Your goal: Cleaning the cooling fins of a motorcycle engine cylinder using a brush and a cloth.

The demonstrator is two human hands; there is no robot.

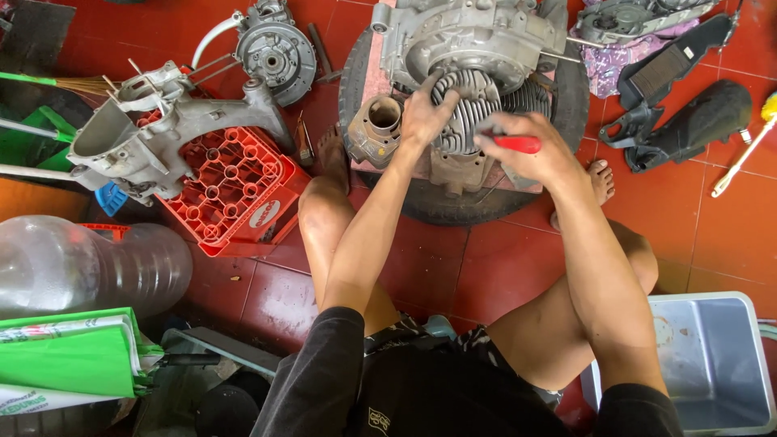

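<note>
A grey engine block (477,32) with a finned cylinder head (469,121) rests on a black tyre (453,206) between my bare feet. My left hand (426,113) lies flat on the finned head, fingers spread over the fins. My right hand (538,150) grips a red-handled tool (518,144), its tip pointing left toward the fins. A loose cylinder sleeve (376,129) stands just left of my left hand.
A red crate (235,190) carries a grey casing (162,133) at the left. A round engine cover (275,53) lies behind it. Black plastic covers (688,121) lie at the right, a grey tray (712,364) at the lower right, a clear bottle (81,263) at the left.
</note>
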